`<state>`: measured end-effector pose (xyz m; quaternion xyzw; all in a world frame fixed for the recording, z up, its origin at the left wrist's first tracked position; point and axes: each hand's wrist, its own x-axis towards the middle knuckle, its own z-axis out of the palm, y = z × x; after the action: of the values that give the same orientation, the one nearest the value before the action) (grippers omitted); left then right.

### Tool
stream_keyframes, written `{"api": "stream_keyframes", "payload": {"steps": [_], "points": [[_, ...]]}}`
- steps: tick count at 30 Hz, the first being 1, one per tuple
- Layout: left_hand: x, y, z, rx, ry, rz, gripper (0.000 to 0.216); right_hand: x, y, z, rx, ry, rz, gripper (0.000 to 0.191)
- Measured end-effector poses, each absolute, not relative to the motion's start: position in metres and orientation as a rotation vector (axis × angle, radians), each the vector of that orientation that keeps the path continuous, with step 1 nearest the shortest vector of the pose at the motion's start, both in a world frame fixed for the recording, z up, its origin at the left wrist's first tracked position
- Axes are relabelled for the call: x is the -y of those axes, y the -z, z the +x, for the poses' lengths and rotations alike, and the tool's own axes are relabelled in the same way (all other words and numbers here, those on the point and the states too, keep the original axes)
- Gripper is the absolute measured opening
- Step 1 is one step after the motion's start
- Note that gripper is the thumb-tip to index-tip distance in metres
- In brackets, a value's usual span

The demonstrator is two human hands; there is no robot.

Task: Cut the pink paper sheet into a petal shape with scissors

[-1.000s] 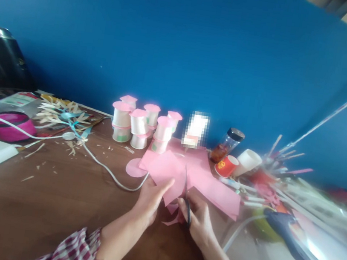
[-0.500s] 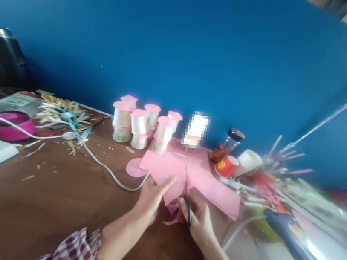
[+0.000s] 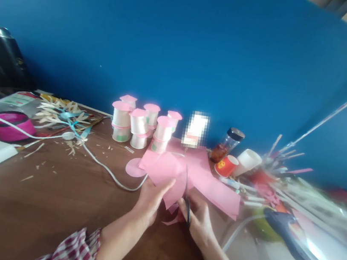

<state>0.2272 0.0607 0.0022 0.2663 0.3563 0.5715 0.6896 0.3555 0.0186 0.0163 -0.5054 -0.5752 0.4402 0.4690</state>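
Observation:
My left hand grips a sheet of pink paper by its near edge, thumb on top and fingers hidden beneath. Around the handles of dark-handled scissors my right hand is closed. Their blades point away from me along the right edge of the held paper. Below the blades hangs a curled pink scrap. More pink sheets lie flat behind and to the right, and a pink paper circle rests to the left.
Several stacked white cups with pink paper tops stand at the back. A dark-lidded jar, a red paper cup and a white cup are at right. A glue gun lies further right. A white cable crosses the left.
The held paper has turned slightly and its near corner sits a little lower. Both hands have stayed almost in place, with the scissors still at the paper's edge.

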Motion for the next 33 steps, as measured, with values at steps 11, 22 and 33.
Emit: {"api": "stream_keyframes", "payload": {"steps": [11,22,33], "points": [[-0.06,-0.006,0.227,-0.791,-1.272,0.588,0.045,-0.018,-0.016,0.357,1.449,-1.067,-1.219,0.029],[-0.059,-0.022,0.224,-0.854,-1.319,0.528,0.051,-0.018,-0.016,0.357,1.464,-1.083,-1.252,0.026],[-0.061,-0.023,0.221,-0.874,-1.265,0.565,0.05,-0.018,-0.014,0.359,1.468,-1.081,-1.259,0.025]]}}
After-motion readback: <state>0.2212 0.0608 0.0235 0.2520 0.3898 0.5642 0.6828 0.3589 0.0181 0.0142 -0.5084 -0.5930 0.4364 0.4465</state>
